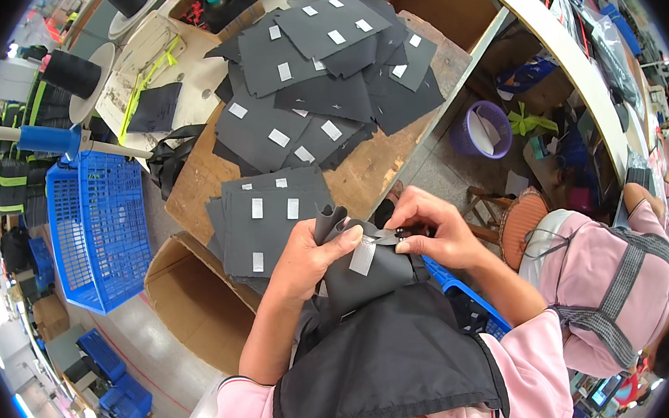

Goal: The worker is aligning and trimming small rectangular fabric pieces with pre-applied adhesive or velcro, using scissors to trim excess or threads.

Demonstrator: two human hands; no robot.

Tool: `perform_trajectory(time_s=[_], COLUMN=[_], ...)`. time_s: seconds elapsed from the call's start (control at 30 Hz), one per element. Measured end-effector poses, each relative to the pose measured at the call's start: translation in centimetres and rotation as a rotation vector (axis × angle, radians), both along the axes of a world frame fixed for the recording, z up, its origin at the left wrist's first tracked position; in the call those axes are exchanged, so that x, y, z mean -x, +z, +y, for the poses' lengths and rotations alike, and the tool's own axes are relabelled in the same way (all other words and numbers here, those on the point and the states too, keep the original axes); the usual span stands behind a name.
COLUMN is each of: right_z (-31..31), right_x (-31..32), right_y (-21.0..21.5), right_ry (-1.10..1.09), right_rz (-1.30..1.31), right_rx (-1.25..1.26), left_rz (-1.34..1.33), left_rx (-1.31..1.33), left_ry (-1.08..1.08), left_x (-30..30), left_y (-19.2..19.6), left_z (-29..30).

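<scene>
A dark grey fabric piece [383, 280] with a white rectangular patch [363, 256] lies over my lap, its upper edge curled. My left hand [312, 256] pinches this piece beside the patch, thumb on top. In my right hand [437, 228] is a small pair of thread snips [388, 237], dark at the grip. Their metal blades rest close to the patch's upper end, near my left thumb. Whether a thread lies between the blades is too small to tell. Just beyond my left hand sits a neat stack of similar pieces [273, 222] with white patches.
A loose heap of patched pieces [324, 76] covers much of the wooden board [364, 179]. An open cardboard box [192, 291] and a blue plastic basket [100, 227] stand at left. A purple bin [479, 129] is under the right-hand table. Another person in pink [607, 282] sits at right.
</scene>
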State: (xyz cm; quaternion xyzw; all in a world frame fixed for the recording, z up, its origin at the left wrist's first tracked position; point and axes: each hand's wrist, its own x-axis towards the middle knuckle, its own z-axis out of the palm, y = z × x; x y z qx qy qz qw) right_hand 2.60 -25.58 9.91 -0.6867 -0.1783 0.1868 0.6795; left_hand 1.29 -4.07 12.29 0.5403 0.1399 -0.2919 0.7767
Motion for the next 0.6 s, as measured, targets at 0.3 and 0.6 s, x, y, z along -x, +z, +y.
perform_trajectory(time_s=[0.3,0.6], right_z=[1.7,1.7], right_x=[1.6,3.6], right_y=[1.8,2.8], right_ry=[-0.415,-0.411], right_rz=[0.099,-0.676], right_rx=[0.021,0.579], left_rz=[-0.094,-0.269], left_rx=[-0.207,-0.391], left_ry=[0.087,0.107], left_x=[0.5,0.5], left_y=[-1.6,-1.6], left_z=[-0.7,-1.0])
